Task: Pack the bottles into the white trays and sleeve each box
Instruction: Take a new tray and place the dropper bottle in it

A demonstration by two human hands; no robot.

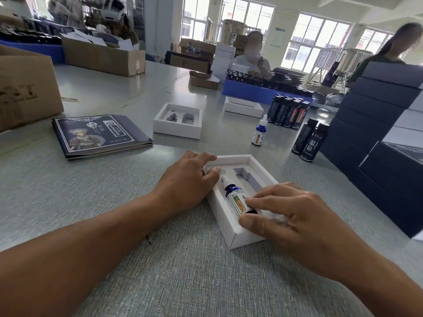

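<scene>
Fingers on my right hand (290,216) are pinching the dropper bottle (238,199), thumb under its base end, index on the label, rest spread loose over the tray's right side. Bottle lies on its side in the left slot of the near tray (231,234), white cap pointing away from me; right slot (248,179) has nothing in it. My left hand (190,181) rests on the table (114,202) against the tray's far-left corner, fingers straight-ish and together, tips on the rim and insert, not curled round anything. Further back, a 2nd tray (177,131) w/ both cutouts unfilled, and a 3rd tray (243,107) beyond it to the right. A 2nd dropper bottle (259,132) stands upright between them and the dark bottles. Two dark bottles (310,140) stand just right of it; a bigger cluster (288,112) sits behind. Flat printed sleeves (98,136) lie stacked at left. Dark boxes (375,124) are piled at right. Cardboard cartons (25,88) far left; other people at the far end.
</scene>
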